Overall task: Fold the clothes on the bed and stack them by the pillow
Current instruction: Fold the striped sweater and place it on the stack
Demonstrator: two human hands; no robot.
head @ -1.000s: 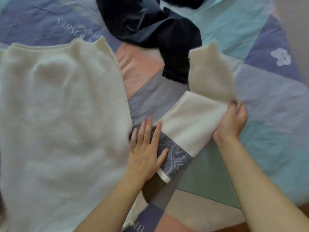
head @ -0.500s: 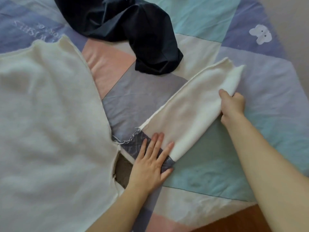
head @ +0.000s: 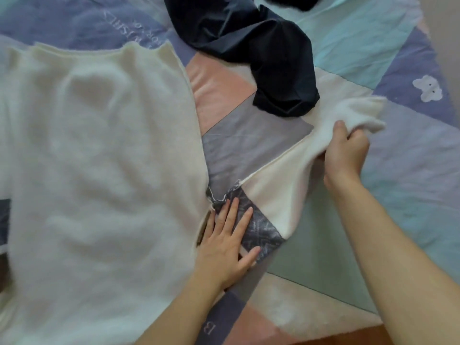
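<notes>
1. Sweater work sits at the sleeve stage: the left hand [head: 225, 247] lies flat at about 6 o'clock, fingers straight and spread, pressing the grey patterned band [head: 258, 227] where the sleeve meets the body.
2. Cream sweater [head: 99, 170] itself lies spread across the 9 o'clock half of the bed, with its sleeve [head: 281, 185] running out toward 2 o'clock.
3. At 3 o'clock the right hand [head: 344, 153] has its fingers curled round the cuff end, gripping bunched fabric that spills out past the knuckles.
4. Half a second ago the sleeve lay straight and flat with that hand resting at its edge; now the cuff is gathered and lifted off the patchwork bedspread [head: 398, 195]. In my judgement the sleeve is ready to be swung in over the body.
5. Farther off, at 12 o'clock, a dark navy garment [head: 261, 51] lies crumpled and unfolded, its lower end just beside the cuff.
6. No pillow shows, and nothing is stacked yet.
</notes>
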